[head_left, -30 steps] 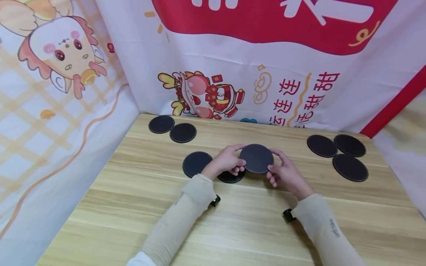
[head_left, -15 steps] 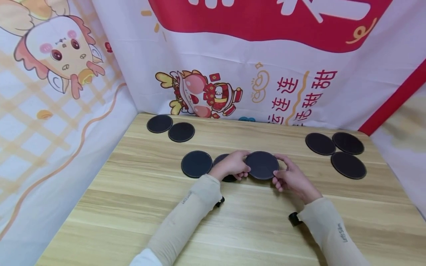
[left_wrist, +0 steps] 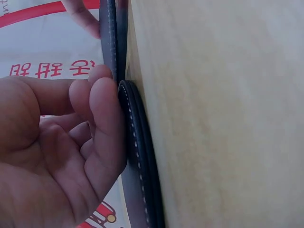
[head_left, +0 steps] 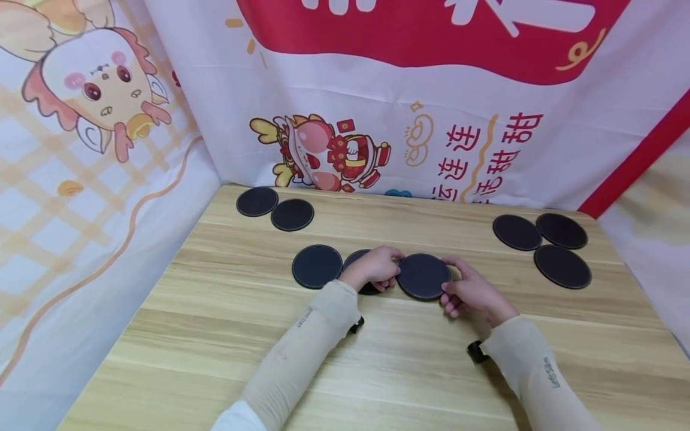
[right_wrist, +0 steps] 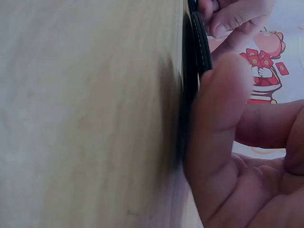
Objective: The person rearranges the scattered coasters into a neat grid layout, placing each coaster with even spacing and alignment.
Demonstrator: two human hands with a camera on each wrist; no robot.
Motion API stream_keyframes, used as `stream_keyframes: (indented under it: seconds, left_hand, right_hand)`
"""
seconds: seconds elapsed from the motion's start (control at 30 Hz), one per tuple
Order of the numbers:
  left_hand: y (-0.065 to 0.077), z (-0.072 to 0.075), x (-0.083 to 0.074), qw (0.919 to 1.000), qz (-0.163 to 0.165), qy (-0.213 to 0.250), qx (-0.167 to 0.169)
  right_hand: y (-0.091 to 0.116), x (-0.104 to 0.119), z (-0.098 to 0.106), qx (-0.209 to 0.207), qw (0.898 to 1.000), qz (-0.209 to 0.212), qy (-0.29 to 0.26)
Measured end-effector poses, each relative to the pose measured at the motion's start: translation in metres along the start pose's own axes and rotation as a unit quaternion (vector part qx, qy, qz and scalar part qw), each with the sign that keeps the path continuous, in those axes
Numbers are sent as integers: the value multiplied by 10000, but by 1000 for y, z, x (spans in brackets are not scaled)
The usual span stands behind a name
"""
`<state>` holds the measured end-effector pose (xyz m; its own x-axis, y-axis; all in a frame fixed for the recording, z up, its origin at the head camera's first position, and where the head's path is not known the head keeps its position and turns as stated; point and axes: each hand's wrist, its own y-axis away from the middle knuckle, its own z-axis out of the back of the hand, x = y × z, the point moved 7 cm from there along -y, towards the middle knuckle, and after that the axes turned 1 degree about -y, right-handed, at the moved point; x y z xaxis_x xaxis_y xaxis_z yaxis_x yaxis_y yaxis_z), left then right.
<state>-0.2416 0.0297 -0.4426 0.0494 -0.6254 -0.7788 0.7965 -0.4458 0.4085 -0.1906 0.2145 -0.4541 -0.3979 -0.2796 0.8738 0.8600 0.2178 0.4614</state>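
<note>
Both hands hold a round black coaster [head_left: 423, 276] by opposite edges, close over the table. The left hand [head_left: 377, 267] has its thumb and finger at the coaster's left edge, and it covers part of a second coaster [head_left: 356, 258]. In the left wrist view its curled fingers [left_wrist: 107, 118] lie beside that second coaster's stitched rim [left_wrist: 142, 175]. From the right, the right hand [head_left: 474, 290] pinches the held coaster's edge, index finger behind and thumb in front. The right wrist view shows this thin rim [right_wrist: 202, 45] just beyond the fingertips. A third coaster [head_left: 317, 266] touches the second on its left.
Two more coasters lie at the back left, a farther one [head_left: 257, 202] and a nearer one [head_left: 292, 214]. Three sit grouped at the back right: a left one [head_left: 517, 232], a rear one [head_left: 562, 230] and a front one [head_left: 563, 266]. A printed cloth [head_left: 334, 78] hangs behind the wooden table [head_left: 377, 371].
Both hands have brought the held coaster to the right, then down and nearer the table. The second coaster shows more beside the left hand. The other coasters stay where they lie.
</note>
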Motion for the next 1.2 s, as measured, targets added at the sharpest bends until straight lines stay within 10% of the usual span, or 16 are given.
stream_keyframes:
  seconds: [1.2]
  left_hand:
    - [-2, -3, -6, 9960, -75, -864, -234]
  right_hand:
    - [-4, 4, -7, -9, 9978, -144, 653]
